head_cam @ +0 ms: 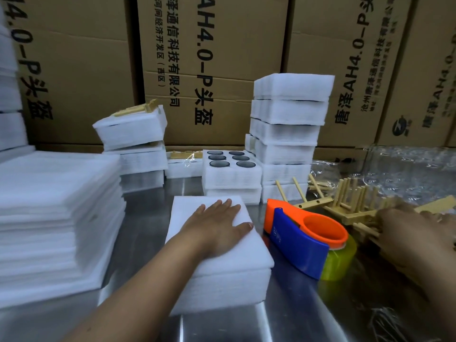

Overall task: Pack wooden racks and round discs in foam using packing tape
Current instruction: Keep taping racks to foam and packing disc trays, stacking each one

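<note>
My left hand (218, 224) lies flat, fingers straight, on a white foam block (222, 265) in the middle of the steel table. My right hand (404, 225) reaches into a pile of wooden racks (345, 206) at the right and is blurred; its fingers curl round a rack's pegs. An orange and blue tape dispenser (303, 238) with a yellow tape roll (340, 260) stands between the two hands. Behind it, a foam block (232, 174) holds several dark round discs (243, 164) in its holes.
Flat foam sheets (56, 213) are stacked high at the left. Closed foam packs form a tall stack (286, 134) at the back right and a lower one (133, 137) at the back left. Cardboard boxes (212, 58) wall the back. Clear plastic film (407, 166) lies far right.
</note>
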Motion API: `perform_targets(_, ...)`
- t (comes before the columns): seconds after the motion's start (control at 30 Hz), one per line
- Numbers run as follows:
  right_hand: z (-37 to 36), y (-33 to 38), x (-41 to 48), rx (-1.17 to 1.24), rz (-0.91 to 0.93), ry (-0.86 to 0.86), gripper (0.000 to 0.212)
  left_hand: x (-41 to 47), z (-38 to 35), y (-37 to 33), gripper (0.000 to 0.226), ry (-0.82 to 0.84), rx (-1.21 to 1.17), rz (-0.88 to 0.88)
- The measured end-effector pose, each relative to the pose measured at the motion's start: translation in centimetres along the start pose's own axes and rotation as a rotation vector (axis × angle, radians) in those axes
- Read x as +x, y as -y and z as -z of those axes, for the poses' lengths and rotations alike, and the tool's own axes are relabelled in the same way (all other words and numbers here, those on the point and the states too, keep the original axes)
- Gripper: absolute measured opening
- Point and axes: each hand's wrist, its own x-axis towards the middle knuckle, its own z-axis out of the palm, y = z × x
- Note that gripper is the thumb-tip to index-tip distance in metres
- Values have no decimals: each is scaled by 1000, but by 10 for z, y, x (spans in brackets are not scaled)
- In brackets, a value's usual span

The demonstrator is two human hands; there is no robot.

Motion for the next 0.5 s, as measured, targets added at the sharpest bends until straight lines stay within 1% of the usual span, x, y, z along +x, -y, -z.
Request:
perform_targets(0.03, -3, 0, 2, -10, -10, -21, 27, 0, 0, 0, 65, -3, -2, -1)
perform_targets(0.1, -8, -1, 6, -10, -20, -96, 26, 0, 0, 1, 65, -11, -5, -2)
perform_targets(0.2, -10, -4, 14, -43, -24, -155, 40, 1, 0, 1, 66, -17, -12, -2)
perform_targets(0.27, -9, -5, 20, -84, -28, -99, 44, 1, -1, 2, 66, -20, -15, -2)
perform_targets(0.33, -5, -5, 26, -122, -30, -26, 41, 2, -1, 2, 66, -20, -18, -3)
perform_targets(0.43, -3, -2, 33, -170, 0, -29, 35, 2, -1, 2, 66, -21, -20, -6)
perform_targets(0.5, -7, 1, 34, -177, 19, -49, 37, 2, -1, 3, 66, -24, -18, -7)
